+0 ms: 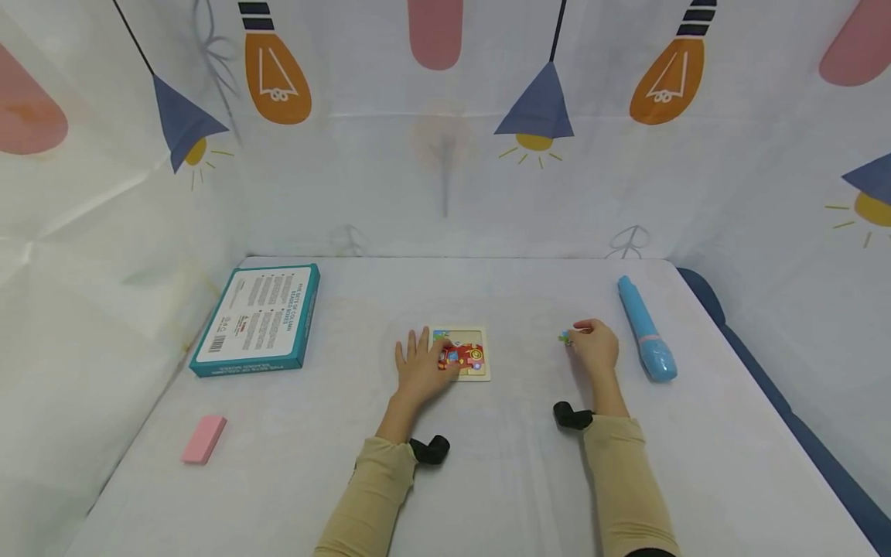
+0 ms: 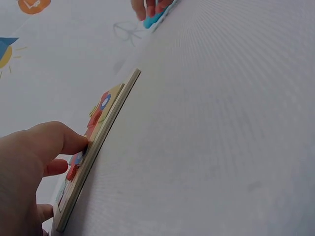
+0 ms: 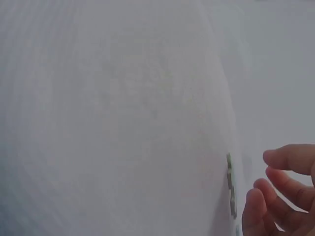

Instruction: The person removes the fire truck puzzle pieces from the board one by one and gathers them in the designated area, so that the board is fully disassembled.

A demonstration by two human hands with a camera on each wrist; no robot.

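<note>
**Two hands at a small wooden puzzle on a white-covered table**

The table (image 1: 487, 480), draped in white, fills the space between printed curtain walls. Largest on it is a teal box (image 1: 257, 319), lying flat and closed at the far left, printed side up; what it holds cannot be seen. A blue pen-shaped toy (image 1: 645, 329) lies at the right, and a pink block (image 1: 204, 439) sits near the left front edge.

In the middle lies the puzzle board (image 1: 470, 354), a shallow wooden tray with a pale raised rim. Inside it sit red, blue and yellow pieces forming part of a picture; the wrist view shows them flush in the recess.

The left hand (image 1: 421, 370) lies spread on the table against the board's left edge, fingers fairly straight, its thumb (image 2: 59, 137) pressing on the pieces at the rim. The right hand (image 1: 595, 346) is well apart to the right, just beside the blue toy, fingers curled around a small green-and-blue puzzle piece (image 1: 566, 337) held at its fingertips just above the cloth.
</note>
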